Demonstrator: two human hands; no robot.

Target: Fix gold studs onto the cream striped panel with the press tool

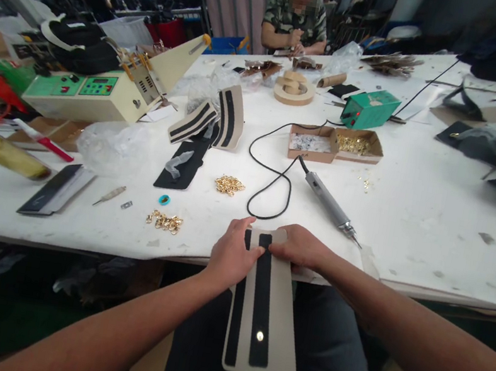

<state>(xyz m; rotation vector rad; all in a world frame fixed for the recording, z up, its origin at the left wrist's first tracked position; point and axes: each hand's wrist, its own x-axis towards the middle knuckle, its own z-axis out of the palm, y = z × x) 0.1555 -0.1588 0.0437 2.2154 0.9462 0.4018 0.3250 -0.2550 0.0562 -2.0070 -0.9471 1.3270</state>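
Note:
A beige panel with two black strips (286, 339) rests partly on my lap, its far end at the table edge. My left hand (236, 252) grips its far left side, thumb on the black strip. At the far right corner my right hand (297, 245) is closed on the same panel, with its thumb close to the left one. Whether a small part sits under the thumbs is hidden. A round gold fitting (260, 336) shows on the right strip near the panel's close end. Beyond my hands lies a grey electric screwdriver (329, 201) with a black cord.
Gold hardware piles (229, 185) and gold rings (165, 222) lie left of my hands. Cardboard boxes (311, 145) of small parts and a green power box (371, 109) stand behind. More striped panels (231, 120) are at centre left. A co-worker (296, 18) sits across the table.

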